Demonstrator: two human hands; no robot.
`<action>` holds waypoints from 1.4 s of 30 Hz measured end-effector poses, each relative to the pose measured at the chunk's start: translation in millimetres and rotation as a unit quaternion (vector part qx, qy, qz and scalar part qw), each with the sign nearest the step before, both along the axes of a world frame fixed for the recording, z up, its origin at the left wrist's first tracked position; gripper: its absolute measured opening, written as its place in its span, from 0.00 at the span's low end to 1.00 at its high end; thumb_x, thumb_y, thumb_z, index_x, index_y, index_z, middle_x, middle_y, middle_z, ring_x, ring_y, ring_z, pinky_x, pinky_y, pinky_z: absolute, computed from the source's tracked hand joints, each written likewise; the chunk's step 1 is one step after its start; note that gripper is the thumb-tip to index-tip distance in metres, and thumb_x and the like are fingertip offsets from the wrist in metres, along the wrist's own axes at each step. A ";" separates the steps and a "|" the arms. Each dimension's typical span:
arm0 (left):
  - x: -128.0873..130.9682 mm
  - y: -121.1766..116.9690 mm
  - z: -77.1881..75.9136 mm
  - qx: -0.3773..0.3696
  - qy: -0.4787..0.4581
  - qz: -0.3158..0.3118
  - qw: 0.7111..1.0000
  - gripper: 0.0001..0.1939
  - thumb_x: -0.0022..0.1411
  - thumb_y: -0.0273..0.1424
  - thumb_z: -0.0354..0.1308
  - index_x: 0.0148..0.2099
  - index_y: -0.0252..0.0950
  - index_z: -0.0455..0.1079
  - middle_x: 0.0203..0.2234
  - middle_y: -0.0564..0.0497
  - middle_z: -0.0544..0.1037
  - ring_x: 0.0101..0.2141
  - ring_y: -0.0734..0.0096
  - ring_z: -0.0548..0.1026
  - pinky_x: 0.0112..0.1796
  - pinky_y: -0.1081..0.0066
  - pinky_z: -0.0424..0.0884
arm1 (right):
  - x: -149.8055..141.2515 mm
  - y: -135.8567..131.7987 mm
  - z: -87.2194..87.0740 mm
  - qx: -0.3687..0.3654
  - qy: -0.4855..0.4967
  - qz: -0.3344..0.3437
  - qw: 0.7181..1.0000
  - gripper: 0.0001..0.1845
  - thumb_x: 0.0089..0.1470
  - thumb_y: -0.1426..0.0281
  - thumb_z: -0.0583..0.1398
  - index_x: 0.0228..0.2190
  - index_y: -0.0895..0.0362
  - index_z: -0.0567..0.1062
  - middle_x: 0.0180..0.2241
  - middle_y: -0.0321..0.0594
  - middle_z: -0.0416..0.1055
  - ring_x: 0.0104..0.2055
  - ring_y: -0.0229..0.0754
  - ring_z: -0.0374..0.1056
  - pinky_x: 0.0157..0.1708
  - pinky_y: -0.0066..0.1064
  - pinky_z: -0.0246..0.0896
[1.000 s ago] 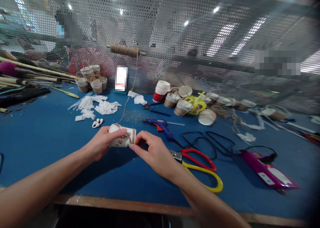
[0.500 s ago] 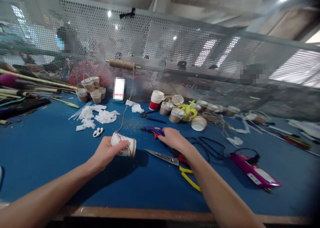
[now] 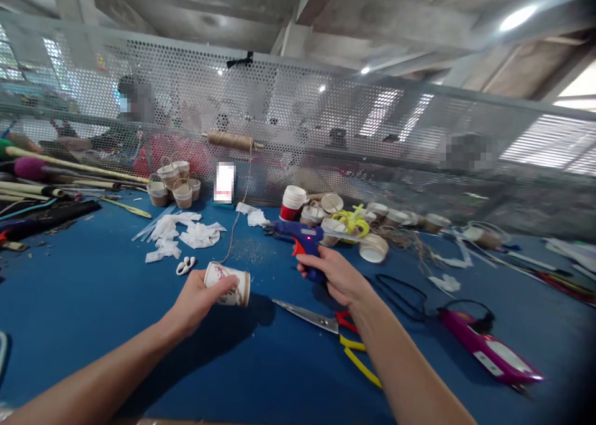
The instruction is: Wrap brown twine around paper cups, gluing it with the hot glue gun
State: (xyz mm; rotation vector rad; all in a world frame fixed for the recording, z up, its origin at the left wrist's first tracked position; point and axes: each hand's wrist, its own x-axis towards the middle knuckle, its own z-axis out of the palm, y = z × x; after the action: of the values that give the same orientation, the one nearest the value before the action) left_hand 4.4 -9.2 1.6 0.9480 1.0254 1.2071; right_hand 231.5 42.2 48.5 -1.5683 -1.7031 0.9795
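My left hand (image 3: 198,301) is wrapped around one white paper cup printed with dark characters and reddish marks (image 3: 233,295), thumb across its side, the other fingers mostly hidden behind it. I see the cup tipped nearly on its side, clear above the blue tabletop (image 3: 233,375), with a brown band close to its right end. One strand of tan twine (image 3: 231,226) runs from a single tan spool (image 3: 231,141) down to the cup's far edge.

My right hand (image 3: 331,273) is closed around the grip of one blue glue gun with an orange-red trigger (image 3: 298,231), raised with its nozzle toward the left. One red light glows on its body, and one translucent glue stick (image 3: 347,234) juts from the back.

Beneath lies one pair of scissors with one red and one yellow handle (image 3: 311,316). I count five small tan baskets with white rims (image 3: 182,196) at far left.
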 end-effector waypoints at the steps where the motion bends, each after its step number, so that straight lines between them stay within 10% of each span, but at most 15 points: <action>1: -0.8 0.4 0.8 -0.001 -0.002 0.003 1.000 0.12 0.42 0.35 0.65 0.24 0.29 0.73 0.17 0.51 0.76 0.19 0.75 0.70 0.25 0.75 0.66 | -2.7 -4.4 3.2 -0.006 0.030 0.014 0.999 0.11 0.49 0.63 0.54 0.29 0.59 0.64 0.22 0.35 0.66 0.23 0.33 0.63 0.26 0.27 0.61; 11: -7.3 3.1 4.9 0.003 0.048 0.033 0.998 0.11 0.44 0.34 0.64 0.27 0.30 0.73 0.21 0.50 0.77 0.22 0.74 0.71 0.27 0.74 0.67 | -22.0 -48.2 -3.8 -0.002 0.054 0.096 0.994 0.14 0.46 0.62 0.58 0.30 0.60 0.72 0.19 0.36 0.68 0.19 0.34 0.62 0.19 0.26 0.61; 22: -10.0 3.4 4.8 0.005 0.058 0.006 0.998 0.11 0.50 0.35 0.59 0.28 0.30 0.73 0.23 0.49 0.77 0.24 0.74 0.71 0.29 0.74 0.66 | -19.4 -59.3 -3.2 0.220 -0.142 0.113 0.958 0.05 0.47 0.66 0.57 0.27 0.53 0.72 0.27 0.39 0.71 0.31 0.44 0.68 0.36 0.38 0.63; 42: -11.8 4.4 4.3 0.026 0.082 0.031 0.996 0.11 0.48 0.35 0.61 0.33 0.32 0.75 0.30 0.47 0.79 0.29 0.70 0.73 0.34 0.72 0.67 | -21.9 -62.9 -7.2 0.162 -0.164 0.123 0.965 0.10 0.51 0.66 0.55 0.21 0.55 0.62 0.19 0.31 0.60 0.22 0.34 0.56 0.24 0.26 0.54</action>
State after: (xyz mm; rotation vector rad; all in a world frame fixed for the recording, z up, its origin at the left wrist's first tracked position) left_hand -7.4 -4.8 5.9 1.0763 1.1646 1.2274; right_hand 209.6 -20.7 41.3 -1.3785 -2.2026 0.5306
